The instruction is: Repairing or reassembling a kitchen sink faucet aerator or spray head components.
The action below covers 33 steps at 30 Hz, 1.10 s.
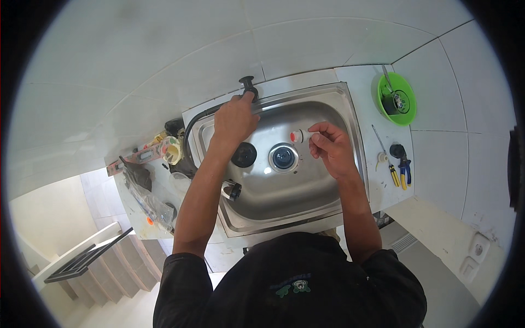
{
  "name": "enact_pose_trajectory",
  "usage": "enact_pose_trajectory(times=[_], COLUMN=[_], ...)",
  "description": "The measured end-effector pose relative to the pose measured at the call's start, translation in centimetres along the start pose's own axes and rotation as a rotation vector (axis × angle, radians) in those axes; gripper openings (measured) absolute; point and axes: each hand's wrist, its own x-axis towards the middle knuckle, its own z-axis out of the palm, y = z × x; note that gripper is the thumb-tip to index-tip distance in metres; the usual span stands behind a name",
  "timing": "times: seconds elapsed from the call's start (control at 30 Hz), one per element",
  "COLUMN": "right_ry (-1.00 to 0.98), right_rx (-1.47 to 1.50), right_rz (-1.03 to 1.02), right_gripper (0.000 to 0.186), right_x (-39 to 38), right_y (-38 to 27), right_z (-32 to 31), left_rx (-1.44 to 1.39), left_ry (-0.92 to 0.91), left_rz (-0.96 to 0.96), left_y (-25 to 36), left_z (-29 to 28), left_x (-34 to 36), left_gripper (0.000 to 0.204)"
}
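My left hand (pixel 236 119) reaches over the back left rim of a steel sink (pixel 322 109). Its fingers are closed at a black tap (pixel 249 86) by the wall; the exact grip is partly hidden. Above the basin, my right hand (pixel 333 148) pinches a small white cylindrical piece with a red end (pixel 297 136), too small to name surely. Below it lies the drain (pixel 284 157), with a round black disc (pixel 244 155) to its left. A black hose (pixel 188 136) curves along the sink's left side; a black-ended spout piece (pixel 232 191) rests beside my left forearm.
A green bowl (pixel 410 98) holding small parts stands on the right counter. Nearer are a screwdriver (pixel 392 174) and blue-yellow pliers (pixel 404 174). On the left counter lie a spirit level (pixel 146 154), a cup-like container (pixel 171 150) and plastic bags (pixel 156 208). Tiled walls border the counter.
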Motion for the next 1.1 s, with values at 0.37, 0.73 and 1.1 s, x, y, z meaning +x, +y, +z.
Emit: enact_pose_trajectory(times=[0.37,0.73,1.1], right_ry=[-0.042,0.008,0.006], right_rx=[0.23,0.322,0.406], right_rz=[0.042,0.074,0.113], right_gripper=[0.014,0.014,0.015], right_x=[0.2,0.6,1.7], right_y=[0.3,0.8,1.0], right_z=[0.0,-0.5,-0.8], left_rx=[0.024,-0.099,0.011], left_ry=[-0.134,0.033,-0.057], left_rz=[-0.025,0.005,0.002], left_y=[-0.6,-0.6,-0.6], left_z=[-1.3,-1.4,-0.8], left_x=[1.9,0.7,0.8], left_gripper=[0.043,0.04,0.042])
